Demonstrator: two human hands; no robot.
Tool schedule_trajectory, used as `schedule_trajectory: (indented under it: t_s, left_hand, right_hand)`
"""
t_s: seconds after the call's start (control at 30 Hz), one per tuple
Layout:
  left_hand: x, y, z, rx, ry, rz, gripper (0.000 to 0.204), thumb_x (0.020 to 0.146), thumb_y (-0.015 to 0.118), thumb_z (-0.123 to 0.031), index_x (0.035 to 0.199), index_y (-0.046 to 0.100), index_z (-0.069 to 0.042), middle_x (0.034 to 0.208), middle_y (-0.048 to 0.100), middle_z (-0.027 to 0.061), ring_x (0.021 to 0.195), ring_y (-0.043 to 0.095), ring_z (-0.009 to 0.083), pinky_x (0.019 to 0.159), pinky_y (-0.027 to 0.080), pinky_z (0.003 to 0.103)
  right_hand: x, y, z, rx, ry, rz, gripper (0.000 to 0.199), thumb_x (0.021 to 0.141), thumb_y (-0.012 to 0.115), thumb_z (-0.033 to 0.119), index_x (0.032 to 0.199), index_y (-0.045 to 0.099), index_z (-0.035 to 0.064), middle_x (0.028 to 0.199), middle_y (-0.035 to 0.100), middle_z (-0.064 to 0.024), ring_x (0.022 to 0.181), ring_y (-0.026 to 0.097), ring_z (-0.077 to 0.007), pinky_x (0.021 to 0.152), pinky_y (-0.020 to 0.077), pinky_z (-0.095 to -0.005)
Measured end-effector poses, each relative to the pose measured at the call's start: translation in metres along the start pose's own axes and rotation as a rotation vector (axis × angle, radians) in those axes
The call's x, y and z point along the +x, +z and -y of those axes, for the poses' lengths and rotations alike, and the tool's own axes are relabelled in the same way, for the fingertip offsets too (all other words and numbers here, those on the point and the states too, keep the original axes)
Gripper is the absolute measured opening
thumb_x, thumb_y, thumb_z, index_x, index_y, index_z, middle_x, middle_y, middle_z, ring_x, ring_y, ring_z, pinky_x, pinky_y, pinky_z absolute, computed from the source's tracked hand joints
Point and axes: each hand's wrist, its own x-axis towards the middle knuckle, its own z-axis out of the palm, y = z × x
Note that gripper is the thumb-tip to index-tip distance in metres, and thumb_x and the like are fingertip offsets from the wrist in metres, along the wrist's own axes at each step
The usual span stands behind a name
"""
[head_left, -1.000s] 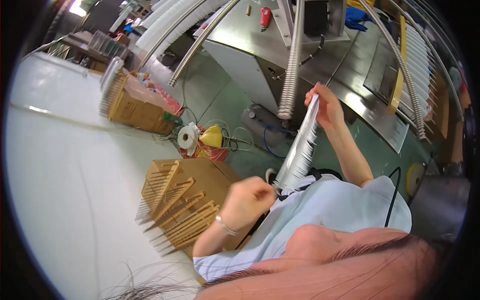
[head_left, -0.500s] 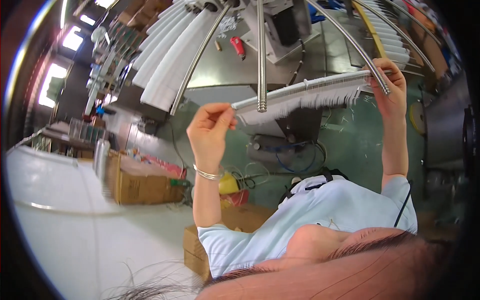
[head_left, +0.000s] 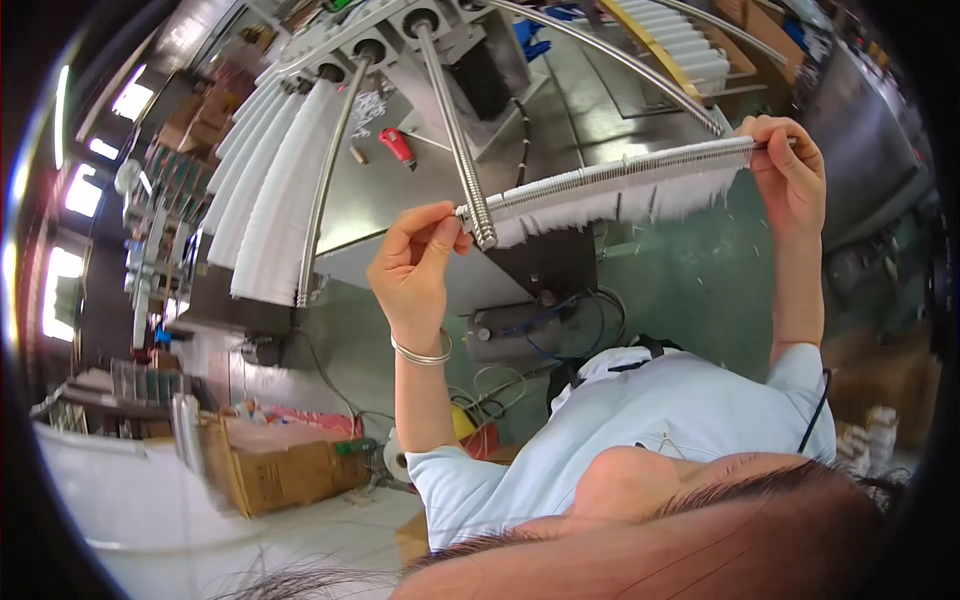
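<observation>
Between hands point(head_left: 413, 270) clamped on its ends, a white-fringed strip point(head_left: 625, 178), partly behind a ribbed metal rod point(head_left: 450, 125)

- Fringed strip point(head_left: 640, 193): matt, bristly fringe, fine and uneven; ribbed spine, dull metallic look.
- Ribbed rods point(head_left: 450, 120): bare metal, shiny, rough with close ridges.
- Tabletop point(head_left: 400, 195): sheet metal, smooth, soft reflections.
- White rolls point(head_left: 285, 205): matt, finely textured; exact material unclear.
- Red tool point(head_left: 397, 147): looks like plastic, glossy.
- Box point(head_left: 290, 478): cardboard, matt.
- Shirt point(head_left: 650, 415): cloth, matt, soft folds.
- Bracelet point(head_left: 420, 358): metal, polished, smooth.
- Green floor point(head_left: 690, 300): smooth, faint sheen.
- Yellow bar point(head_left: 655, 50): smooth, painted or wooden, can't tell.
</observation>
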Motion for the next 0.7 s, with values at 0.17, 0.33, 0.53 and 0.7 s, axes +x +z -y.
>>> schedule_trajectory:
  t_s: [0.17,0.33,0.53,0.7]
  left_hand:
    - [0.015,-0.01,0.01,-0.131,0.093,0.147,0.011,0.082,0.06,0.004,0.093,0.062,0.003,0.082,0.06,0.008,0.067,0.059,0.0133,0.06,0.048,0.024]
    - [0.026,-0.029,0.015,-0.286,0.092,0.288,0.012,0.081,0.061,0.005,0.093,0.062,0.003,0.085,0.059,0.0092,0.068,0.058,0.0139,0.059,0.048,0.024]
    - [0.006,-0.028,-0.001,-0.262,0.232,0.356,0.014,0.079,0.063,0.006,0.093,0.062,0.004,0.086,0.059,0.0099,0.066,0.056,0.0131,0.057,0.046,0.022]
    - [0.004,-0.047,-0.009,-0.083,0.624,0.279,0.018,0.076,0.064,0.009,0.094,0.063,0.005,0.086,0.059,0.0114,0.061,0.049,0.0109,0.053,0.04,0.019]
  right_hand:
    - [-0.022,0.023,0.016,-0.018,-0.05,-0.123,0.021,0.09,0.053,0.02,0.086,0.058,0.0003,0.075,0.049,-0.006,0.075,0.041,-0.0191,0.069,0.0324,-0.0315]
    - [-0.04,0.057,0.031,-0.137,-0.155,-0.129,0.024,0.09,0.053,0.023,0.085,0.057,0.0,0.073,0.046,-0.0054,0.071,0.038,-0.0187,0.068,0.0303,-0.0318]
    - [-0.104,0.091,0.066,-0.422,-0.484,-0.282,0.026,0.092,0.05,0.022,0.089,0.056,-0.003,0.088,0.058,-0.0149,0.077,0.05,-0.0232,0.074,0.0374,-0.0343]
    - [-0.175,0.147,0.098,-1.046,-0.542,-0.535,0.023,0.09,0.053,0.028,0.083,0.053,0.0062,0.079,0.055,-0.0064,0.075,0.049,-0.0195,0.071,0.0328,-0.0385]
